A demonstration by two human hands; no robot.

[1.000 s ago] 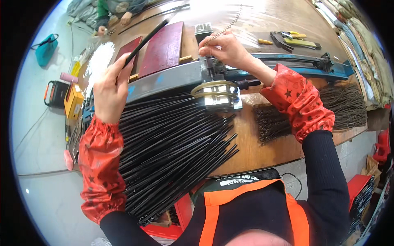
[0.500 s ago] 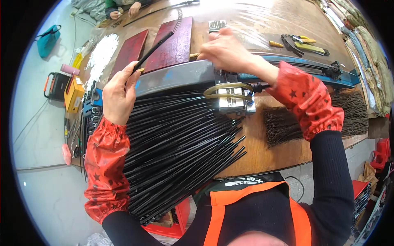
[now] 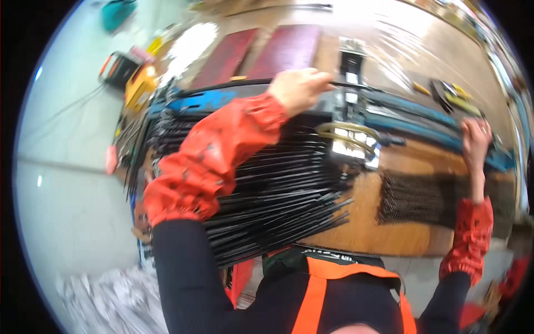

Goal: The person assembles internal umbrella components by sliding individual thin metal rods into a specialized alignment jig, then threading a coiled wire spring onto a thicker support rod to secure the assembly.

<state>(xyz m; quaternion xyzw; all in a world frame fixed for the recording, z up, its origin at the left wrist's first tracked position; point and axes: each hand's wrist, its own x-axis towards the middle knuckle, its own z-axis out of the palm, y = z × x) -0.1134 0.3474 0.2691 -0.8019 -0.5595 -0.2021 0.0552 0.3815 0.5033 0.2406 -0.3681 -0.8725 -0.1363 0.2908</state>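
Note:
My left hand is closed around a long thin black rod, which lies across the machine, level with the blue rail. At the rail's right end my right hand is curled closed; what its fingers grip is blurred and hidden. Between my hands stands a shiny metal block with yellowish hoses. A thick layer of black rods spreads beneath my left forearm. Below the rail, left of my right forearm, lies a pile of dark wire coils.
Two dark red boards lie behind the machine, with a white heap to their left. Pliers and yellow-handled tools lie at the far right. A yellow box and a black-and-orange case stand at the left.
My left hand has moved right and brought the rod down from a tilt to lie along the machine. My right hand has gone from the middle to the rail's right end. The view has shifted.

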